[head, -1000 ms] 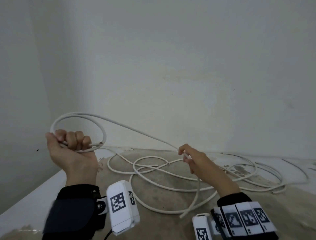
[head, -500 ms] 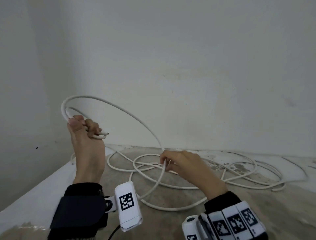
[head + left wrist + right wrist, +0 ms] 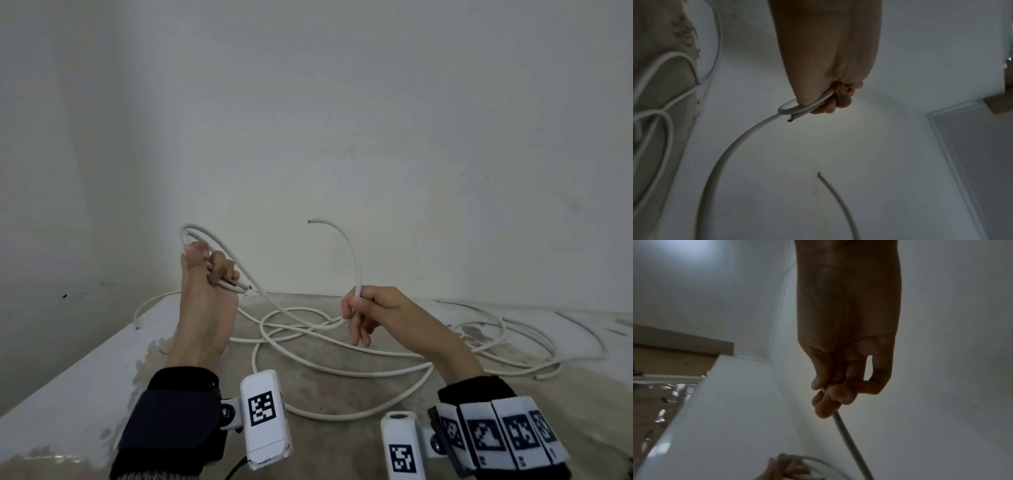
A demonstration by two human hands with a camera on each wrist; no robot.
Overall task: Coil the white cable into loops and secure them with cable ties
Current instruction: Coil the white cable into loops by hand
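Now my left hand point(image 3: 209, 274) is raised with the palm turned toward me, fingers clenched around a small coil of the white cable point(image 3: 222, 246), whose cut tip pokes out just past my knuckles. My right hand point(image 3: 373, 313) is held lower, near the worktop point(image 3: 342, 394), thumb and fingers pinching a cable end that arcs upward and curls over to the left, its tip free in the air against the wall point(image 3: 376, 120). The rest of the cable lies in loose tangled loops on the stained worktop between and beyond my hands. Half a second ago my right hand gripped a strand running straight up to the left hand; it has since shifted right and now holds a free end, while the left hand's loop looks tighter and more gathered.
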